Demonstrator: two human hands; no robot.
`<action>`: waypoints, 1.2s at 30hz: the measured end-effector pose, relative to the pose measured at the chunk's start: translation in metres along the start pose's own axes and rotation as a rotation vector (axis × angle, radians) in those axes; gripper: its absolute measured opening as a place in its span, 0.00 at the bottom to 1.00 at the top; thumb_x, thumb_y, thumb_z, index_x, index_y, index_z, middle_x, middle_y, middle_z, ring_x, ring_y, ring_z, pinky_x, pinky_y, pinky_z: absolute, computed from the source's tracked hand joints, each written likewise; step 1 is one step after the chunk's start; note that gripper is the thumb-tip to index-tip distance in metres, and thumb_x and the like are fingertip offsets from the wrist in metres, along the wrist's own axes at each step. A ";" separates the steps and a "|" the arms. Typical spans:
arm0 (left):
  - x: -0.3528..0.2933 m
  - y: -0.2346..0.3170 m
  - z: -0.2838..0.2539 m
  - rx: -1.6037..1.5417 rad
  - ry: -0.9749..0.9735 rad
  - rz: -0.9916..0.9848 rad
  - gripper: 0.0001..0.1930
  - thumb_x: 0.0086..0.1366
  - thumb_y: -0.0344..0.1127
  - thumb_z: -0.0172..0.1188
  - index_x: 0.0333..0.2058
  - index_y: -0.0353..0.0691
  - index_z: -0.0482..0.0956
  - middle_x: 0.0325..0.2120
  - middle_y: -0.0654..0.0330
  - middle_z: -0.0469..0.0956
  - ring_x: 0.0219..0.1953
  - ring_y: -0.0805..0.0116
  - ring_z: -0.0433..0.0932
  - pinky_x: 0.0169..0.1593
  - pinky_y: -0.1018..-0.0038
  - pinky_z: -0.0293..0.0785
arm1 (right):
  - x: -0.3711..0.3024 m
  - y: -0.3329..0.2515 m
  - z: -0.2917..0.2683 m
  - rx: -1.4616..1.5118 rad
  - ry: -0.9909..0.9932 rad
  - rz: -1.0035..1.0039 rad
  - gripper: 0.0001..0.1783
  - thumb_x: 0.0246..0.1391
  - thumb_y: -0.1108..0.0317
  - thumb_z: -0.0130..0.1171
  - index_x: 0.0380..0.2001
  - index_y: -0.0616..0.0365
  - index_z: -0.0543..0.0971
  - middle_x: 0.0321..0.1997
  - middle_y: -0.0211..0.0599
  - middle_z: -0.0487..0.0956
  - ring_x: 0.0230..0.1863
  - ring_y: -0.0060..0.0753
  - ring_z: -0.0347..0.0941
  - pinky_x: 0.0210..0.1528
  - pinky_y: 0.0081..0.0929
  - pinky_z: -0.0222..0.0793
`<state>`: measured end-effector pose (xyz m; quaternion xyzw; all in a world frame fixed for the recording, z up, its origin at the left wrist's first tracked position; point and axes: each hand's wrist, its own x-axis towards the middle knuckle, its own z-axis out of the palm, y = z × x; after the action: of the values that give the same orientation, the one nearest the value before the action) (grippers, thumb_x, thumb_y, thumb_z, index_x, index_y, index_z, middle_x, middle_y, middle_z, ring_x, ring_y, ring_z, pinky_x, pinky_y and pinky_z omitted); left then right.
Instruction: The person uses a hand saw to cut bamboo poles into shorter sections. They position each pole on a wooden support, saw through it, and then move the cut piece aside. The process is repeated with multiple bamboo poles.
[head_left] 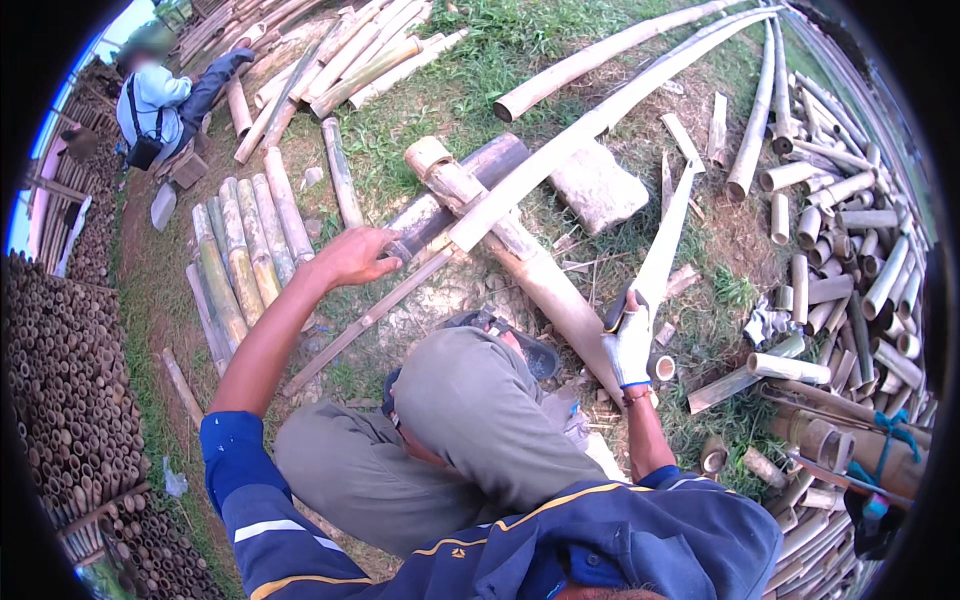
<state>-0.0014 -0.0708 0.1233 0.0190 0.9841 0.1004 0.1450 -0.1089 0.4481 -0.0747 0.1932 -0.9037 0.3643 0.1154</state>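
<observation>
My bare left hand (357, 257) reaches to the near end of a dark bamboo log (425, 213). Its thumb and fingers are apart and bent beside that end; whether they touch it is unclear. A gloved right hand (630, 343) is closed round the dark handle of a handsaw (666, 240), whose pale blade points away from me. Between my hands, a long pale bamboo pole (600, 120) rests across a thick bamboo trunk (535, 275), its cut end near my left hand. A thin bamboo strip (370, 318) slants below that hand.
A pale stone block (598, 187) sits beyond the trunk. Cut bamboo lengths (245, 235) lie at left, with a stacked wall of bamboo (75, 390) behind. Many short pieces (840, 220) are heaped at right. Another person (160, 100) sits at the far left.
</observation>
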 end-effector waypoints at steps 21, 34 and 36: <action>0.122 0.037 0.091 -0.307 -0.056 -0.248 0.41 0.63 0.63 0.74 0.59 0.33 0.74 0.51 0.34 0.85 0.56 0.36 0.85 0.60 0.49 0.79 | -0.013 0.002 0.010 -0.131 -0.189 0.115 0.55 0.46 0.68 0.73 0.80 0.45 0.64 0.52 0.55 0.74 0.52 0.64 0.77 0.53 0.53 0.78; -0.101 -0.111 0.172 -1.000 -0.865 -0.441 0.46 0.61 0.41 0.83 0.73 0.40 0.66 0.57 0.61 0.79 0.55 0.71 0.78 0.53 0.72 0.79 | -0.009 0.005 0.002 -0.122 -0.181 0.141 0.54 0.46 0.67 0.73 0.79 0.45 0.65 0.57 0.59 0.76 0.55 0.66 0.77 0.56 0.53 0.78; -0.156 -0.145 0.191 -0.969 -0.948 -0.502 0.47 0.60 0.37 0.83 0.74 0.42 0.65 0.58 0.62 0.79 0.55 0.72 0.78 0.53 0.72 0.79 | -0.008 0.002 0.006 -0.114 -0.172 0.107 0.55 0.45 0.67 0.74 0.79 0.45 0.65 0.51 0.53 0.75 0.52 0.61 0.77 0.53 0.52 0.78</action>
<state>0.2018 -0.1866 -0.0413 -0.2326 0.6351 0.4699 0.5672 -0.1031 0.4476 -0.0827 0.1685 -0.9384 0.3002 0.0290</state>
